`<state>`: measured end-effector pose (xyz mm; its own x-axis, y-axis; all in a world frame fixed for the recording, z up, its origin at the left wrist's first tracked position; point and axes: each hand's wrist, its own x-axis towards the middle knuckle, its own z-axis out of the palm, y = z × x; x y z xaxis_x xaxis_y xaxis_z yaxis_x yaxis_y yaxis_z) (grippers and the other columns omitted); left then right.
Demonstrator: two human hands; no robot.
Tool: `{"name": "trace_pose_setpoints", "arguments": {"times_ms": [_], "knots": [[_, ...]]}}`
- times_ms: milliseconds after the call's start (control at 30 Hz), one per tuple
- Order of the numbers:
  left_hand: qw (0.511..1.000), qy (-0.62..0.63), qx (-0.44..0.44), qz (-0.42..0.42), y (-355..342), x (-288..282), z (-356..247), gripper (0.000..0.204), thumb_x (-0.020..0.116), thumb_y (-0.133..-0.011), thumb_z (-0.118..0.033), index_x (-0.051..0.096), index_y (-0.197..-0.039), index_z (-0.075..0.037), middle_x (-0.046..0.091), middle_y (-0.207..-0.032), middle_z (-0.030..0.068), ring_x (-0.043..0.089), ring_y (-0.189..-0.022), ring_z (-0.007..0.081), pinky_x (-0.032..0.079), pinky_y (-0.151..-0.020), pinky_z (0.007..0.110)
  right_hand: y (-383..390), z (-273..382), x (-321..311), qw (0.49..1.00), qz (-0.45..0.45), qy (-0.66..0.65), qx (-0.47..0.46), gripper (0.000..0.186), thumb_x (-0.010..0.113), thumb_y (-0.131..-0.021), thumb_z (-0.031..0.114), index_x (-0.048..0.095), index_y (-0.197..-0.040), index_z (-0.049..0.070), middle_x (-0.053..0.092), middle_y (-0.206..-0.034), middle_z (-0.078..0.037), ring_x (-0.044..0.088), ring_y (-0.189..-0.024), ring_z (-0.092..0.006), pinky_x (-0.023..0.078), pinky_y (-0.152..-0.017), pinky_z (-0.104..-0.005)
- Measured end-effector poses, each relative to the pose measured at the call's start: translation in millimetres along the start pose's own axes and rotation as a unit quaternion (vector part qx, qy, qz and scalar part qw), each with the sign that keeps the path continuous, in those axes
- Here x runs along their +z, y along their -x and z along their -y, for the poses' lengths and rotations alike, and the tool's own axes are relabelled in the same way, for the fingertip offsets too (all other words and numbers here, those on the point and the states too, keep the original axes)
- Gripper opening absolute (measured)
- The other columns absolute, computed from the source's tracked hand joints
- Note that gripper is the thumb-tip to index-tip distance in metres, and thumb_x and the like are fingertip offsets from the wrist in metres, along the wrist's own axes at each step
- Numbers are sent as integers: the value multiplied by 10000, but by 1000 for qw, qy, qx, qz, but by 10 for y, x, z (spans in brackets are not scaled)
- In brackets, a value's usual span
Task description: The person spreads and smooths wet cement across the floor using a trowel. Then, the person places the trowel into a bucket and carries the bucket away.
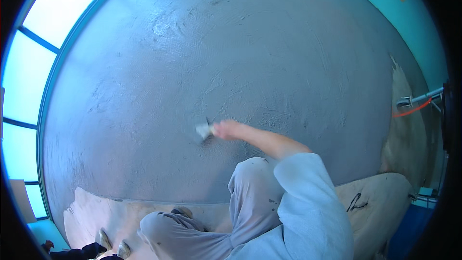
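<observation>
My right hand (228,130) is closed around the handle of a putty knife (203,130) with a pale, wide blade. The blade is against or just above wet grey cement (192,77) spread over the floor; blur hides the exact contact. Ridges and drag marks run through the cement around the blade. My right arm reaches forward and left across my bent knee. My left hand does not show.
I squat on a pale, dusty strip of board or floor (211,212) along the cement's near edge. Another person's shoes (123,249) stand at lower left. Large windows (29,72) line the left. A metal-legged stand (428,95) with an orange cord is at right.
</observation>
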<state>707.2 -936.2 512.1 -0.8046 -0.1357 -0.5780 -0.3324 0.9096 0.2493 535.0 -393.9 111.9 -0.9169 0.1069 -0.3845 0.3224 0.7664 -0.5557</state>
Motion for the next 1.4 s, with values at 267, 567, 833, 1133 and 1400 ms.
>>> {"name": "trace_pose_setpoints", "arguments": {"times_ms": [267, 567, 833, 1133, 1400], "knots": [[999, 15, 33, -4, -245, -20, 42, 214, 548, -792, -150, 740, -859, -83, 589, -647, -13, 482, -535, 62, 341, -473, 198, 556, -892, -589, 983, -14, 180, -41, 470, 406, -943, 387, 425, -1299, 80, 635, -1020, -183, 645, -882, -351, 514, -775, -461], [998, 0, 65, -13, -613, -58, -139, 214, 542, -800, -142, 731, -873, -74, 594, -671, 3, 492, -555, 75, 354, -493, 205, 1039, -2559, -1503, 798, -329, 8, 505, 343, 444, -920, 280, 532, -1139, 31, 618, -1110, -205, 606, -1036, -353, 484, -864, -484], [995, -13, 97, 1, -1007, -238, -391, 214, 537, -807, -136, 723, -885, -65, 598, -693, 17, 501, -572, 86, 365, -511, 211, 3468, -2181, 261, 610, -417, -132, 661, 362, 408, -943, 326, 530, -1104, 26, 614, -1040, -248, 570, -996, -439, 454, -826, -503], [992, -28, 123, 6, -1393, -359, -457, 215, 531, -815, -128, 715, -899, -56, 603, -717, 33, 511, -591, 99, 379, -531, 218, 2364, -59, 1074, 753, -379, -244, 480, 253, 474, -936, 280, 502, -1069, 66, 628, -786, -231, 611, -733, -441, 473, -630, -544], [989, -24, 148, 3, -1596, -382, -405, 215, 526, -822, -122, 707, -911, -47, 607, -739, 47, 520, -608, 111, 390, -549, 224, 1336, 196, 1620, 959, -204, -178, 89, 315, 499, -908, 280, 486, -1143, 71, 634, -875, -211, 633, -721, -413, 518, -627, -494]]}}
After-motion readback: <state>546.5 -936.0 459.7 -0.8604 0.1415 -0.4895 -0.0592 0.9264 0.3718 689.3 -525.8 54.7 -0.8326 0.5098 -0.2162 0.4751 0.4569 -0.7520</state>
